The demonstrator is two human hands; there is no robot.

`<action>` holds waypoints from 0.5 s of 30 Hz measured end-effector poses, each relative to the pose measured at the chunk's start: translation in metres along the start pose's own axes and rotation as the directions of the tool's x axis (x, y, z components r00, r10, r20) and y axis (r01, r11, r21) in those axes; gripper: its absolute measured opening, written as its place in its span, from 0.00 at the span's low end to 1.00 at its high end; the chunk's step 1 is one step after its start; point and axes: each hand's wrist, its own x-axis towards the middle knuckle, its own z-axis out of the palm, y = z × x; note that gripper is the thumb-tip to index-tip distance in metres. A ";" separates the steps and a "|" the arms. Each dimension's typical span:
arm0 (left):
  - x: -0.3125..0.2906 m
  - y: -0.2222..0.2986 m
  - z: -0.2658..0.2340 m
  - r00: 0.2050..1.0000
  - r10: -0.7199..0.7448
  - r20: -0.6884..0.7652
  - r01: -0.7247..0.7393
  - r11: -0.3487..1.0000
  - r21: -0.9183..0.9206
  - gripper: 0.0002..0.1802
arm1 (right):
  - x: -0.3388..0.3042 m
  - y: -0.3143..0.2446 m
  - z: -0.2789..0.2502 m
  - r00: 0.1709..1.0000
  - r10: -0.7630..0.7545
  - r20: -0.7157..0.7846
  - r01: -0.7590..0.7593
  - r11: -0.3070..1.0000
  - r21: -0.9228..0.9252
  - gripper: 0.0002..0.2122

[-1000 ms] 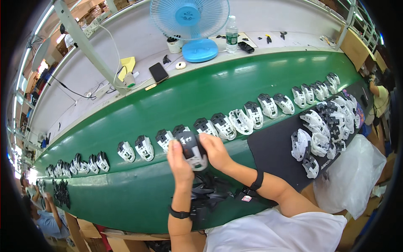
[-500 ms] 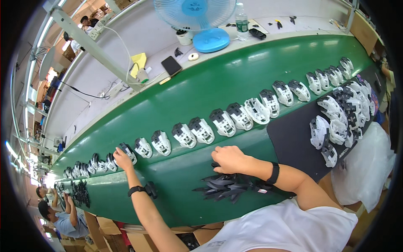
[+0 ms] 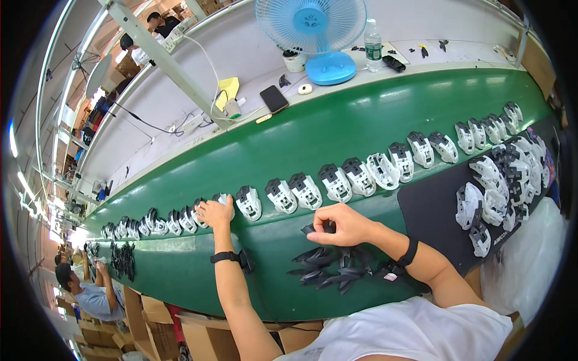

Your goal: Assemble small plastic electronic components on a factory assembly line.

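Left hand (image 3: 215, 212) reaching out over green belt (image 3: 337, 129), fingers closed over a white-and-black shell (image 3: 224, 199) in the row of shells (image 3: 337, 182). Right hand (image 3: 343, 225) pinching a small black part (image 3: 313, 229) between thumb and fingertips, just above pile of black parts (image 3: 328, 269) at belt's near edge. Heap of more shells (image 3: 503, 180) on black mat (image 3: 430, 210), far right.

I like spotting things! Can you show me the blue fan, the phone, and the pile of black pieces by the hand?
Blue fan (image 3: 311, 24), head view, on the middle of its round grille.
Phone (image 3: 274, 98), head view, on its dark screen.
Pile of black pieces (image 3: 328, 268), head view, on the heap's middle.
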 end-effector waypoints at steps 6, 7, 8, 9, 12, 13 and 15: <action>-0.018 0.004 -0.030 0.992 -0.024 -0.121 -0.013 0.957 -0.289 0.44 | -0.001 -0.005 -0.004 0.967 0.195 -0.166 -0.075 0.834 0.546 0.07; -0.019 0.001 -0.037 0.967 -0.075 -0.245 -0.080 0.819 -0.567 0.44 | -0.001 -0.007 -0.007 0.968 0.186 -0.166 -0.065 0.832 0.551 0.07; -0.029 -0.001 -0.039 0.934 -0.087 -0.346 -0.176 0.731 -0.659 0.40 | -0.002 -0.011 -0.013 0.957 0.251 -0.146 -0.121 0.802 0.584 0.07; -0.043 0.009 -0.050 0.933 -0.080 -0.350 -0.183 0.732 -0.656 0.40 | -0.003 -0.015 -0.018 0.938 0.321 -0.129 -0.178 0.768 0.615 0.08; -0.093 0.055 -0.075 0.964 0.260 -0.053 -0.021 -0.127 -0.992 0.28 | -0.007 -0.018 -0.032 0.908 0.362 -0.213 -0.118 0.706 0.698 0.09; -0.118 0.063 -0.095 0.923 0.385 0.025 0.136 -0.264 -0.955 0.27 | -0.007 -0.023 -0.033 0.894 0.368 -0.254 -0.057 0.657 0.751 0.09; -0.174 0.096 -0.135 0.870 0.481 0.113 0.359 -0.457 -0.814 0.28 | -0.010 -0.030 -0.040 0.900 0.347 -0.264 0.002 0.603 0.798 0.08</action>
